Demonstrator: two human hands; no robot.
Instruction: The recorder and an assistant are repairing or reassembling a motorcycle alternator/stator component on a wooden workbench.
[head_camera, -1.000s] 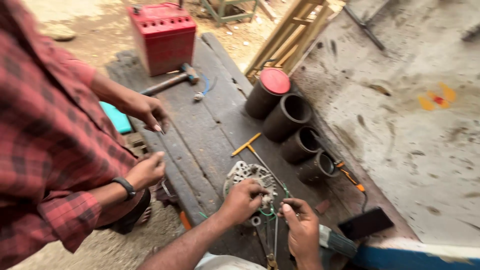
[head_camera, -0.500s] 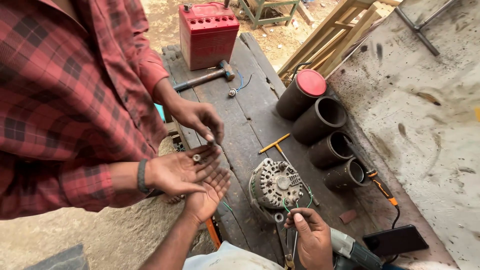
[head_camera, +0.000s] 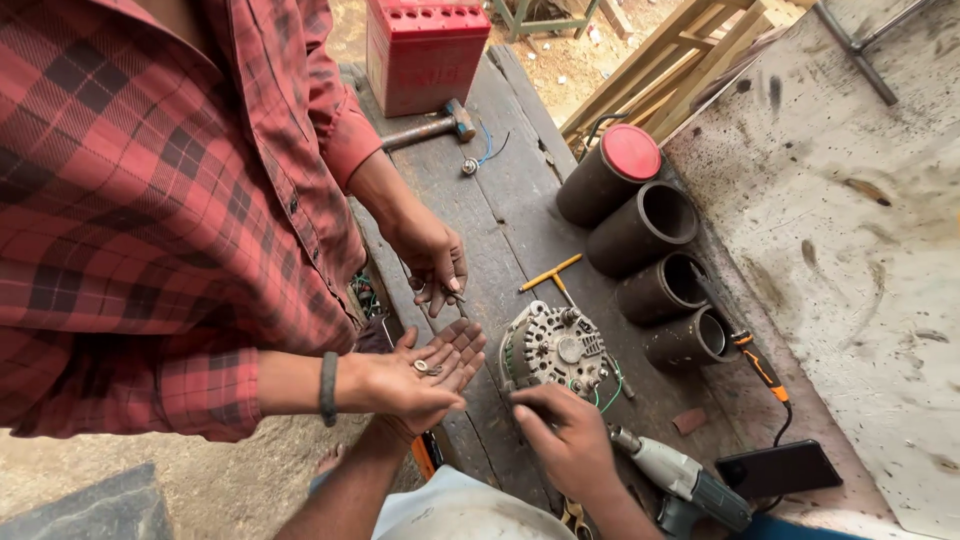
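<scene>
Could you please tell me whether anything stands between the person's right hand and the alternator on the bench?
Nothing visible does. The right hand lies right at the near edge of the alternator. A co-worker's open palm, holding small metal parts, is off to its side, not between them.

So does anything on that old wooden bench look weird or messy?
Somewhat. The round grey metal alternator lies loose on the dark wooden bench with green wires trailing from it. The right hand rests by it. A co-worker's open palm holds small metal bits. The left hand is hidden beneath that palm. Nothing is spilled.
</scene>
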